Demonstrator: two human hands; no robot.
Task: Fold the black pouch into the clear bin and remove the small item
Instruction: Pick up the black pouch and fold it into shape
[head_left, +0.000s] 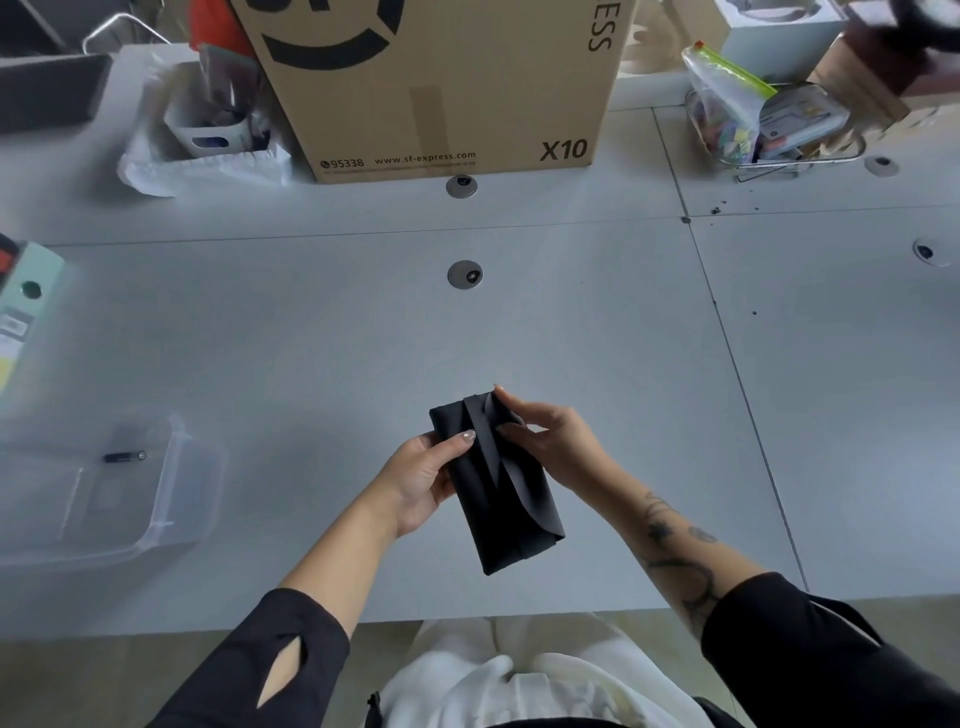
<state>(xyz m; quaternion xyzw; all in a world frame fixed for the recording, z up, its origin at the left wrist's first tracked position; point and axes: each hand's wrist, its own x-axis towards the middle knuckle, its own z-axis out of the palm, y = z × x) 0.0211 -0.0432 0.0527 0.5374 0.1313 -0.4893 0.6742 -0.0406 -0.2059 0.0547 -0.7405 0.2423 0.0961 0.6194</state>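
A black pouch (511, 512), folded into a long narrow shape with a flap across its front, is held above the table's near edge. My left hand (423, 478) grips its left side, thumb lying on the front. My right hand (550, 436) pinches the flap at the pouch's upper right corner. A clear bin (171, 499) stands at the left of the table. Inside it lies a small dark item with a metal tip (123, 457).
A large cardboard box (441, 88) stands at the back centre. A white bag with a small white container (208, 130) lies to its left, a wire basket with a zip bag (769, 124) at the back right. A pale green binder (26, 312) sits at the left edge.
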